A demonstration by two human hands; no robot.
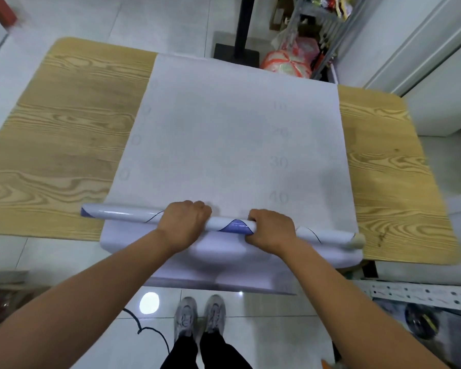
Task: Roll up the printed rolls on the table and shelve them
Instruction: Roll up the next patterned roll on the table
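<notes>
Crosswise along the near edge of the wooden table (64,129) lies the partly wound printed roll (123,213), its cardboard core (357,241) poking out at the right end. Both hands sit on its middle stretch: the left hand (184,222) with fingers curled over the top of the tube, the right hand (272,230) wrapped round it, thumb underneath. The unrolled sheet (224,129) stretches away flat beyond them. Far right, a metal rack (328,20) holds colourful packets, blurred
</notes>
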